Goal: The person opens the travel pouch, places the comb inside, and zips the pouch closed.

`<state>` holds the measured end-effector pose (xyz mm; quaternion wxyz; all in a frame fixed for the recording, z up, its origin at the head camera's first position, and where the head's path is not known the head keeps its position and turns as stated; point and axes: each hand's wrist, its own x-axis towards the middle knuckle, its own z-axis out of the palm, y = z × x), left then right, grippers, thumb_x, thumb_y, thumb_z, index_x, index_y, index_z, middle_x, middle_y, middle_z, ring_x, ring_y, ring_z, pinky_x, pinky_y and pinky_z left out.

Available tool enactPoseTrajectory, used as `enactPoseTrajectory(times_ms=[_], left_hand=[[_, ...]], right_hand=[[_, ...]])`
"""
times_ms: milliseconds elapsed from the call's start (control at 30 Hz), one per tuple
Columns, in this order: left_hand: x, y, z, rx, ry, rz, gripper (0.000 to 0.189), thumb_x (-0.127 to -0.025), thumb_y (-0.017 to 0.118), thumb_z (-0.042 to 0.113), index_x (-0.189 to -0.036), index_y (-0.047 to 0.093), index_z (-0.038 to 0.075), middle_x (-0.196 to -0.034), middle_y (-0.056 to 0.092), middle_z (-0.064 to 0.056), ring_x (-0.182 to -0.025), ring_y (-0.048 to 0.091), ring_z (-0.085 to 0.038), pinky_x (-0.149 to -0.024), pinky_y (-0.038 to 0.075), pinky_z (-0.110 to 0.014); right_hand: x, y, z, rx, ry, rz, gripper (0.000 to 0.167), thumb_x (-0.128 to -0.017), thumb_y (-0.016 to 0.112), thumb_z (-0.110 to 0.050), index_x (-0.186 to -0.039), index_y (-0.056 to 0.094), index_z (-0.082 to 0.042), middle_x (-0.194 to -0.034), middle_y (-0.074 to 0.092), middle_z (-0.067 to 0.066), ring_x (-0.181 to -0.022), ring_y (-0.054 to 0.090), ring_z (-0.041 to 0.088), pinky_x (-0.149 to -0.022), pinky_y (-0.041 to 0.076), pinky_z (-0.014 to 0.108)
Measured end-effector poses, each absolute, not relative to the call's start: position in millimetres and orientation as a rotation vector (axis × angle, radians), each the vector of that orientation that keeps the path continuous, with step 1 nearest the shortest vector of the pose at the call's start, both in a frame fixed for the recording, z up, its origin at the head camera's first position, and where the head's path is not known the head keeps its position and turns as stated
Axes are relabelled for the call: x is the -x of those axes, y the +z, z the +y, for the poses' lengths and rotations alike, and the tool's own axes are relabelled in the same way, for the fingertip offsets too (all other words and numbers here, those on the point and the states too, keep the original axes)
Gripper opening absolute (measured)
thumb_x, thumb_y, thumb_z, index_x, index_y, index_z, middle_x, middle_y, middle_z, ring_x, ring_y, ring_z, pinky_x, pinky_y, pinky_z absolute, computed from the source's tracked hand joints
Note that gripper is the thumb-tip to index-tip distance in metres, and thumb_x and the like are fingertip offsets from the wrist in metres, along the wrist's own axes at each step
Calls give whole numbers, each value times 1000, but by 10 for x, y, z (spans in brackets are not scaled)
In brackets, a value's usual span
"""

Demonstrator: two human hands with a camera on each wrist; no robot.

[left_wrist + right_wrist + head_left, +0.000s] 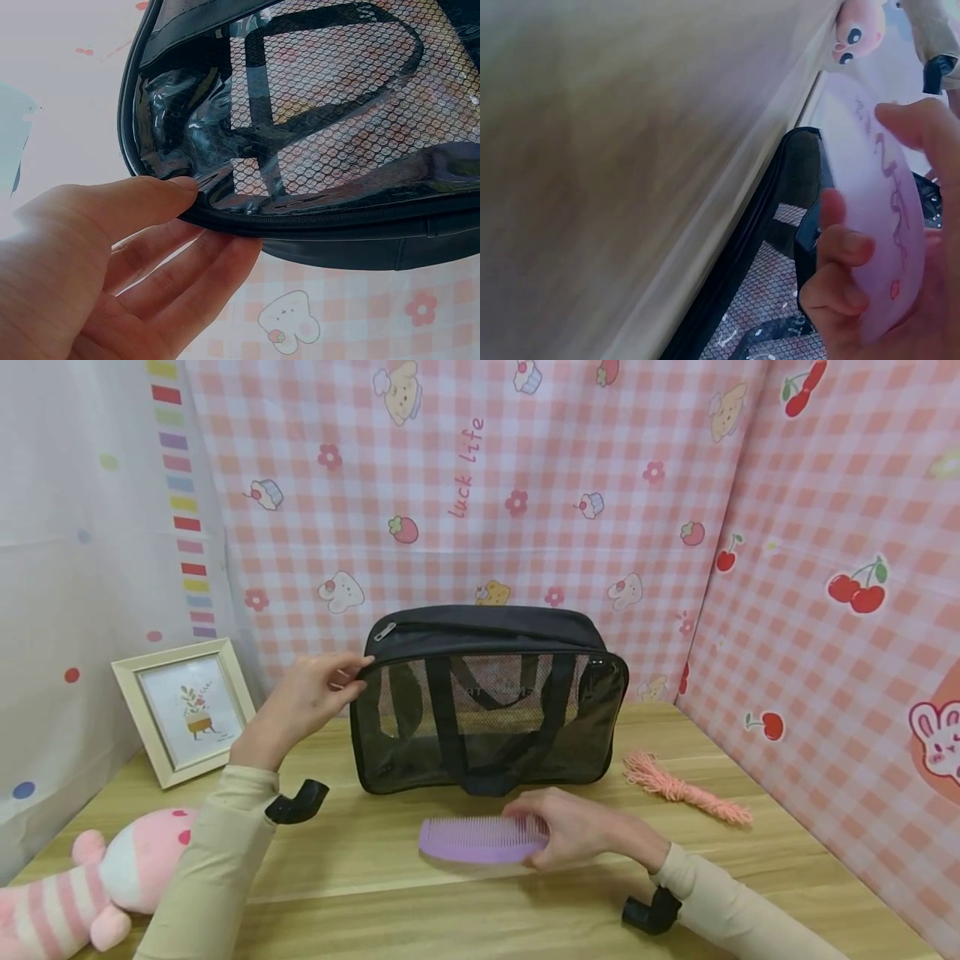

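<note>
A black bag [491, 760] with clear panels and dark straps stands upright on the table. My left hand [311, 697] pinches its upper left corner. In the left wrist view the thumb [161, 193] lies on the front edge and the other fingers are behind the rim. A zipper pull [386, 632] shows at the bag's top left. In front of the bag, my right hand [573, 827] holds a light purple comb [480, 843] by its right end, teeth facing the bag. Dark writing marks the comb [877, 195] in the right wrist view, where fingers curl round it.
A bundle of pink yarn [682, 789] lies right of the bag. To the left stands a framed picture [183, 714], with a pink and white plush toy [127, 868] at the front left. Patterned cloth walls [825, 652] border the wooden table [360, 902].
</note>
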<state>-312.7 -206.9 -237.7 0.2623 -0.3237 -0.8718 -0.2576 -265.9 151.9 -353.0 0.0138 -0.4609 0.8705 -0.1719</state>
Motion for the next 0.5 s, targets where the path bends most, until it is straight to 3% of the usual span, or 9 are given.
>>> enactPoseTrajectory(times_ms=[200,400,500], left_hand=[[3124,-2381,-2066,878,-689,-2364,30,-89,63,0,-119,65,1,-106,67,-19,-85,68,-31,-68,56,-44],[3117,-2380,-2065,877,-701,-2370,30,-90,63,0,-119,64,0,-107,66,-20,-86,68,-33,-69,56,-45],[3116,-2380,-2067,879,-710,-2364,29,-90,63,0,-119,65,0,-108,66,-20,-86,67,-33,-70,56,-45]], right_hand=[[2636,-3489,1534,1501,-480,2665,64,-68,77,-22,-127,56,-9,-99,51,-9,-83,48,6,-67,42,17],[2632,-3408,1559,1574,-612,2709,66,-68,82,-19,-127,56,-6,-115,59,-2,-97,54,8,-83,48,24],[2629,-3331,1574,1603,-704,2750,65,-69,83,-19,-126,56,-3,-118,61,4,-100,56,10,-84,49,27]])
